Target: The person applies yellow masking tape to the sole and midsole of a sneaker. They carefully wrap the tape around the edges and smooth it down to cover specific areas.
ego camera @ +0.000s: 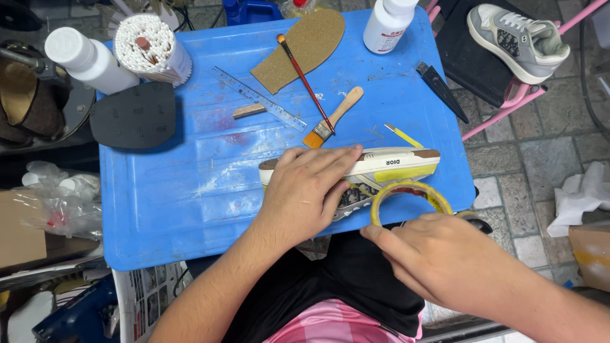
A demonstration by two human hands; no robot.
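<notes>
- Grey paving stones surround a blue plastic tabletop [190, 209] resting across the person's lap; everything below is seen from the head camera.
- One white low-top sneaker [381, 168] lies on its side at the near edge of that tabletop, long axis running left to right, with a strip of yellow tape along its sole.
- Left hand [305, 190] lies flat on the sneaker's heel half, fingers spread, pinning it rather than grasping.
- Right hand [445, 260], just below the sneaker's toe end, has its grip pinched on one roll of yellow tape [410, 200] that stands against the shoe; this hand is nearer the toe.
- Farther up the tabletop: two brushes, one flat wooden-handled brush [333, 119] and one thin red-handled brush [305, 79]; one clear ruler [257, 98]; one tan cork insole [305, 46]; one black rubber sole piece [133, 115]; two white bottles [89, 60]; one tub of cotton swabs [152, 46].
- A second grey sneaker [518, 39] sits on a pink stool beyond the tabletop's far right corner.
</notes>
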